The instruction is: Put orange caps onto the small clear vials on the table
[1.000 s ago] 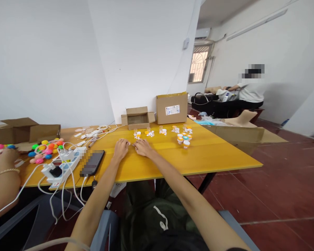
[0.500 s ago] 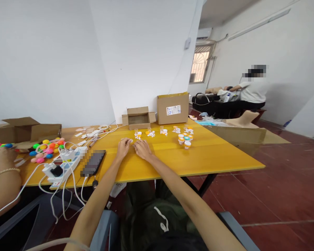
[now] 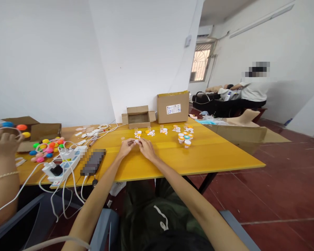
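On the yellow table, my left hand (image 3: 126,147) and my right hand (image 3: 147,149) face each other, fingers stretched inward and slightly curved. Small white pieces (image 3: 136,141) lie between the fingertips; whether any are gripped is too small to see. Beyond them stand small clear cups (image 3: 135,130), with orange-and-white lids (image 3: 139,133) and loose white pieces (image 3: 151,132) in clusters beside them. A pale round disc (image 3: 122,138) lies by my left fingers. To the right is a group of small lidded jars (image 3: 187,143), with orange, white and teal tops.
Two cardboard boxes, one open (image 3: 138,120) and one larger (image 3: 173,108), stand at the back. Left are a phone (image 3: 94,162), a power strip (image 3: 68,164) with cables, and colourful balls (image 3: 49,150). Another person's hand (image 3: 4,143) holds a beaded ring there.
My left hand has gone from pinching a small white thing to stretched fingers. Both hands sit closer together around white pieces. The other person's hand has lifted a ring with coloured balls.
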### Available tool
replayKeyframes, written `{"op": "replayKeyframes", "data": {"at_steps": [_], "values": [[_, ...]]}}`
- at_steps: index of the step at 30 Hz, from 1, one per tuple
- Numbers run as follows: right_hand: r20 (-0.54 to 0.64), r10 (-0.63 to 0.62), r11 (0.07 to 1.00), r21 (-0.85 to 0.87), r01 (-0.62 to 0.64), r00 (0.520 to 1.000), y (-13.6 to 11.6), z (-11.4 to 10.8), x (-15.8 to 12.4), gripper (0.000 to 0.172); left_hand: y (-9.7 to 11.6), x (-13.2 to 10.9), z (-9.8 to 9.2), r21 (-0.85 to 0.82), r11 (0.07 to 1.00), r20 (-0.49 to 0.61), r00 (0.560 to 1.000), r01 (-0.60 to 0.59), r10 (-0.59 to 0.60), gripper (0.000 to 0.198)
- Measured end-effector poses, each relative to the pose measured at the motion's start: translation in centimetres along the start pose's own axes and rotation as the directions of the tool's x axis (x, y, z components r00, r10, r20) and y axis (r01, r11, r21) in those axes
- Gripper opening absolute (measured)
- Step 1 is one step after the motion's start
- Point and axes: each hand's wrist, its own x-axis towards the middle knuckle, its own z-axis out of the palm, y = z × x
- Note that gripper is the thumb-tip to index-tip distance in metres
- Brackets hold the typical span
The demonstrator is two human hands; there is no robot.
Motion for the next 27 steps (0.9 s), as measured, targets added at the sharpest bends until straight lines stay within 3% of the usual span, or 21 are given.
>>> {"op": "replayKeyframes", "data": {"at_steps": [10, 27], "values": [[-0.031, 0.051, 0.998, 0.04, -0.05, 0.998, 0.3, -0.1, -0.1, 0.013, 0.7, -0.2, 0.3, -0.025, 0.999, 0.049, 0.998, 0.039, -0.038, 0.028], [-0.032, 0.105, 0.994, 0.031, -0.104, 0.994, 0.3, 0.2, -0.2, 0.015, 1.1, -0.2, 0.6, -0.076, 0.99, 0.029, 0.993, 0.119, -0.117, 0.025]]}}
